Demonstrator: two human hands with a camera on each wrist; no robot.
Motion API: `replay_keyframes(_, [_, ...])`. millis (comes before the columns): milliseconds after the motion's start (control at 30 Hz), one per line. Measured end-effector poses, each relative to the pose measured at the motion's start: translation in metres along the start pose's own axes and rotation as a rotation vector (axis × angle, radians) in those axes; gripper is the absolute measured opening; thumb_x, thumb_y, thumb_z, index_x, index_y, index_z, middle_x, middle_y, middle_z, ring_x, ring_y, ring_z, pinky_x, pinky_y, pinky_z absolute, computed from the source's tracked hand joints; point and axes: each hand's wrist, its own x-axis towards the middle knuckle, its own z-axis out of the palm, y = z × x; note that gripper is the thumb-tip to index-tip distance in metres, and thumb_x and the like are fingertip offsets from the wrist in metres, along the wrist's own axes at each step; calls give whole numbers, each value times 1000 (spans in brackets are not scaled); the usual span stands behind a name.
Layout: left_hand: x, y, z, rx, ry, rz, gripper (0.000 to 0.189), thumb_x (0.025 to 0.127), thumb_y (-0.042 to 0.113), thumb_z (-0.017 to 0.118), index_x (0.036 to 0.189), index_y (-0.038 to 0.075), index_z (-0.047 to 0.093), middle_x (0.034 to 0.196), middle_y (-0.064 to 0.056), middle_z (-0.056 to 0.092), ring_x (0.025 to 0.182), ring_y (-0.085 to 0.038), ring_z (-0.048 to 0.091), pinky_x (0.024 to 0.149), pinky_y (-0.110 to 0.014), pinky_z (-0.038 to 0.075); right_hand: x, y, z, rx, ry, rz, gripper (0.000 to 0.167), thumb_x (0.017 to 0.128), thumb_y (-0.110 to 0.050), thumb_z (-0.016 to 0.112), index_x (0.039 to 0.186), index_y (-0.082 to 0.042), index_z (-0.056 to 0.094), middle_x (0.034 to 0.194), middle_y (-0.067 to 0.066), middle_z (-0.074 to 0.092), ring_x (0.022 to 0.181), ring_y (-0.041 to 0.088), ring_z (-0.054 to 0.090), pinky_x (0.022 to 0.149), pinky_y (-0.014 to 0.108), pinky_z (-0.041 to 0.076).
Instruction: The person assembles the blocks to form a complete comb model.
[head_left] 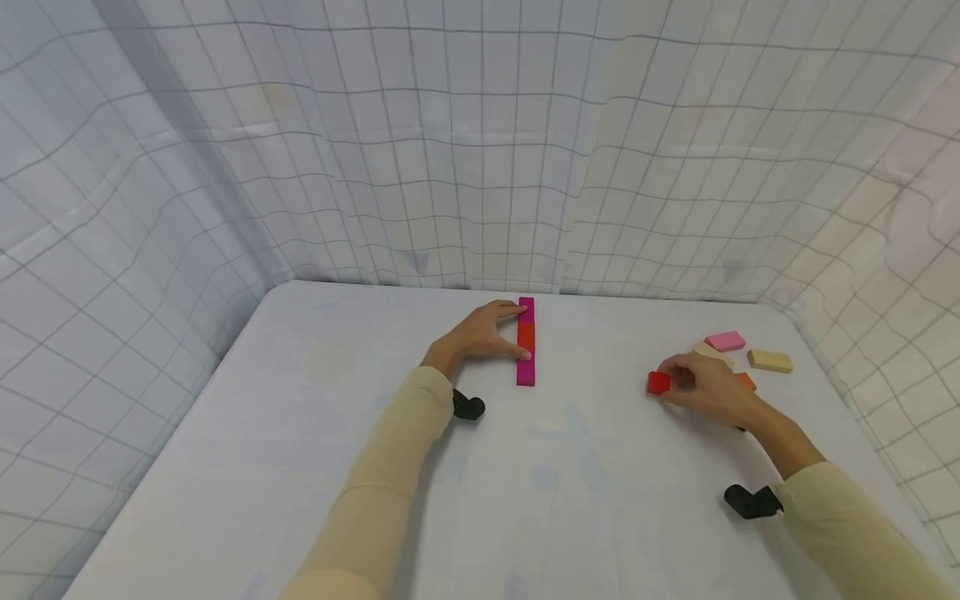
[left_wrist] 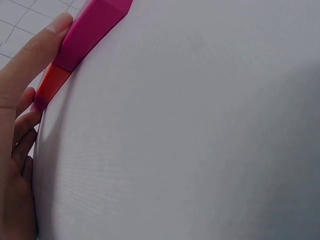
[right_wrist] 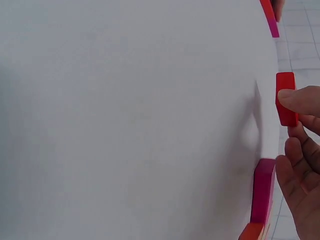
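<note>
A straight row of blocks lies on the white table, with a magenta block (head_left: 527, 372) at the near end, an orange-red block (head_left: 527, 335) in the middle and another magenta block (head_left: 527, 305) at the far end. My left hand (head_left: 480, 331) touches the row from its left side, thumb on the near magenta block and fingers spread toward the far one. To the right, my right hand (head_left: 711, 390) pinches a red block (right_wrist: 286, 95) between thumb and fingers, above the table. Below that hand, a loose magenta block (right_wrist: 262, 192) shows in the right wrist view.
Around my right hand lie a pink block (head_left: 725, 341), a cream block (head_left: 770, 361), a second cream block (head_left: 711, 353) partly hidden, and an orange block (head_left: 746, 381). A grid-patterned cloth (head_left: 510, 167) hangs behind the table's far edge and along both sides.
</note>
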Motion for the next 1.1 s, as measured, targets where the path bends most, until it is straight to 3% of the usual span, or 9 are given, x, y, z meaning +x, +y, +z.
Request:
replay_keyframes(400, [-2, 2, 0, 1, 14, 7, 93, 78, 52, 87, 157, 21, 49, 159, -4, 42, 148, -23, 33, 122, -43, 26, 34, -38, 30, 111, -78, -21, 34, 90, -10, 80, 120, -1, 68, 110, 6, 66, 104, 29, 59, 90, 45, 56])
replay_keyframes(833, [-4, 5, 1, -31, 23, -10, 93, 77, 53, 87, 156, 23, 50, 160, -3, 42, 148, -23, 34, 121, -46, 28, 68, -79, 65, 135, -133, -132, 32, 88, -12, 83, 116, -3, 70, 106, 1, 66, 99, 23, 59, 89, 41, 56])
replay_keyframes(1100, [-2, 2, 3, -46, 25, -31, 93, 76, 54, 88, 156, 24, 50, 161, -3, 41, 148, -23, 34, 121, -47, 28, 78, -98, 80, 120, -196, -204, 33, 87, -14, 84, 116, -7, 71, 106, -3, 66, 96, 18, 59, 85, 34, 55])
